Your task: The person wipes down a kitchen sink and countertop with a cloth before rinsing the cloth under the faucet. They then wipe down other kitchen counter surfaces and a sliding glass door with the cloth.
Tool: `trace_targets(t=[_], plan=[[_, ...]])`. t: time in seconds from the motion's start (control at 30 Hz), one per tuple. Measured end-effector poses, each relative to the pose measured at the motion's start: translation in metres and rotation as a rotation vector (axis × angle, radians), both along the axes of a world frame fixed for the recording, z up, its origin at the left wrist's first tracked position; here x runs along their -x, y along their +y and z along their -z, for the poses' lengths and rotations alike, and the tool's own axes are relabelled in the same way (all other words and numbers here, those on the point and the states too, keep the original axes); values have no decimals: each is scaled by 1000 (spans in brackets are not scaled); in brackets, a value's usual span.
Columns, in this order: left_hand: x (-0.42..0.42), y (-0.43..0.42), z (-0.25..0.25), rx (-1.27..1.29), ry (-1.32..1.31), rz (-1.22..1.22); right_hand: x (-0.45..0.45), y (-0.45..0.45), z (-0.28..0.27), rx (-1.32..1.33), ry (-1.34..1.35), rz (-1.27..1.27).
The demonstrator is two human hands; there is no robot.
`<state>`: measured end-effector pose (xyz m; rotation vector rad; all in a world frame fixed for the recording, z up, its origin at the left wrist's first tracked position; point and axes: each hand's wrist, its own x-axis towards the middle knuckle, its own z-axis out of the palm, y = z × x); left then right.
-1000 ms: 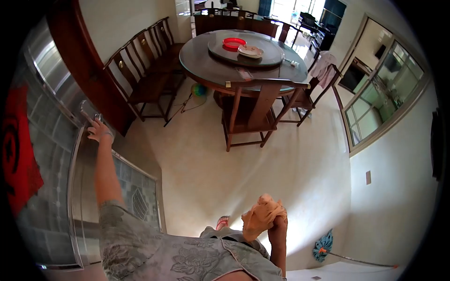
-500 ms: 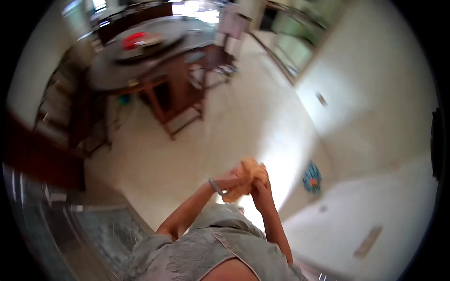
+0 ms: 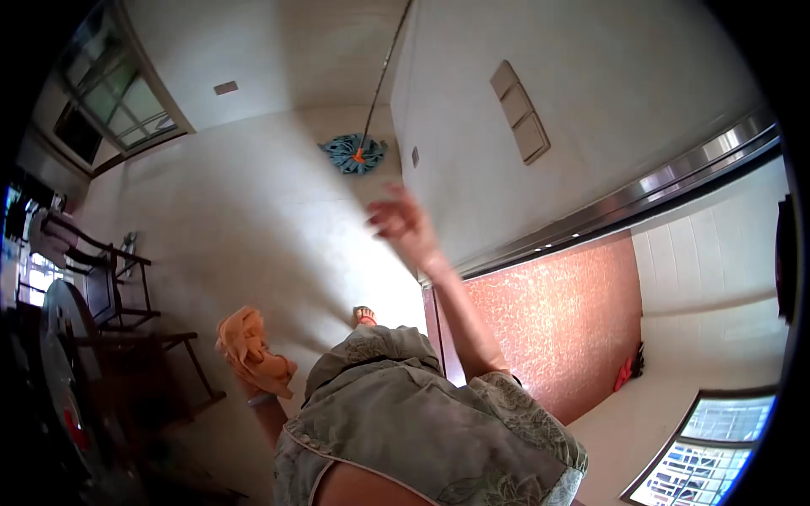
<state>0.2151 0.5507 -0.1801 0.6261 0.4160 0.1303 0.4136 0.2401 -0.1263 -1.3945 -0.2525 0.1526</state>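
Now I've got the cloth bunched in the left hand alone, both hands gripping it half a second ago; the right hand lifts away empty, fingers loosely spread

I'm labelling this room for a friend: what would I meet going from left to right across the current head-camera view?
Round table, orange cloth, right hand, switch panel, window.
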Motion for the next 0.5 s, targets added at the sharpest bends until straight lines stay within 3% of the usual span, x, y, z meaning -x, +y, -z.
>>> trace_targets(t=[0.13,0.23,0.4,0.5], plan=[[-21,9,2,-183,-2,-50,-42,-91,-22,48,-62,536],[-48,9,4,-391,-21,-58,-61,-128,-30,29,-94,618],[-95,1,7,-752,-45,-60,-114,-150,-12,419,-186,715],[-113,1,11,-874,-44,-57,-152,-152,-3,499,-222,697]])
